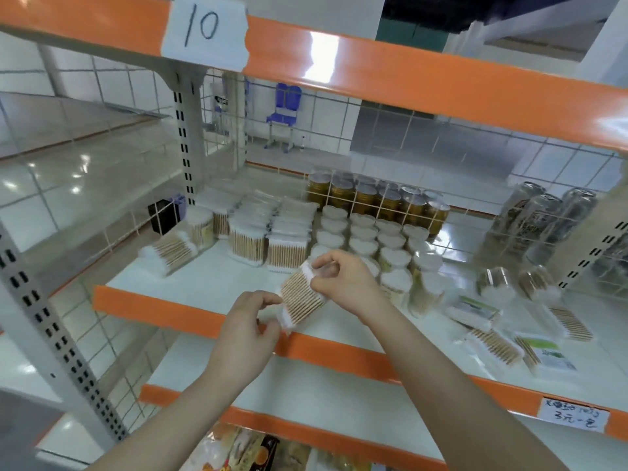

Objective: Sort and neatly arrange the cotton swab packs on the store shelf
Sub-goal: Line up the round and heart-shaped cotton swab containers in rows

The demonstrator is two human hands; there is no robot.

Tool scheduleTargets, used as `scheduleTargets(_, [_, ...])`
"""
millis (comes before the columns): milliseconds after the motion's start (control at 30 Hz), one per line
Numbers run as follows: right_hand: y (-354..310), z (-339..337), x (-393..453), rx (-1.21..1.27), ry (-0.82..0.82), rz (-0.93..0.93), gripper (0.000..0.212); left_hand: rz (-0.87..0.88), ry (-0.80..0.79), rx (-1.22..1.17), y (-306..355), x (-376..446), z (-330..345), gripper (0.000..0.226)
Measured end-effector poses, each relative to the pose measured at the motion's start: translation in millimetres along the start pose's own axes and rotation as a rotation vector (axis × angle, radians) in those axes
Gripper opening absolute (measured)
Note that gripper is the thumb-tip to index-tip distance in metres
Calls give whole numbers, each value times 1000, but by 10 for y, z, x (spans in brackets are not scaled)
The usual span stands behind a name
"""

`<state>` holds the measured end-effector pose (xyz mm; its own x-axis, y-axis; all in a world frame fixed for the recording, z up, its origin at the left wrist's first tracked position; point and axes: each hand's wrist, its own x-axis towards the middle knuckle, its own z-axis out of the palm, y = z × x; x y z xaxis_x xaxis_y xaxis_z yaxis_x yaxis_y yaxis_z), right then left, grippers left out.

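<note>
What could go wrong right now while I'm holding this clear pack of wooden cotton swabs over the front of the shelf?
1. The left hand and right hand only pinch the ends of the clear pack of wooden-stick cotton swabs, held over the orange shelf edge; a slip could drop it to a lower shelf.
2. The clear round tubs of swabs stand just behind the right hand; a careless reach might topple them.
3. The fallen swab pack at the left may get knocked further.

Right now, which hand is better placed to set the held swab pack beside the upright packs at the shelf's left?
Left hand: it pinches the swab pack on the side nearer the upright packs; the right hand would cross over.
</note>
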<state>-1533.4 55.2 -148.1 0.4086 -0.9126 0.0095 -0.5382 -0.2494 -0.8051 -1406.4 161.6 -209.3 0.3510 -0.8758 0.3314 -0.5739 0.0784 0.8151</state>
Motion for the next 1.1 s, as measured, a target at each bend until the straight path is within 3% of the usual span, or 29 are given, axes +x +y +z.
scheduleTargets(333, [-321,576,386,-315,8,-117,29,-55,-16,199,-632,507,-654,30])
scheduleTargets(533, [-378,857,542,-359,40,-162,29,-54,37,358,-894,789,-897,27])
scheduleTargets(633, [-394,980,612,-358,49,-176,29,-28,83,446,-995,970,-1018,38])
scheduleTargets(733, [-387,1082,660,-354,64,-209,28,-27,107,526,-1060,1125,-1106,30])
scheduleTargets(900, [-351,1183,697,-346,110,-255,27,78,53,592,-1195,1312,-1151,42])
scheduleTargets(1000, [-311,1176,700,-443,99,-329,31,202,-13,677,-1248,1427,-1131,51])
scheduleTargets(1100, [-274,1151,701,-543,98,-361,35,214,-138,730,-1274,1569,-1093,62])
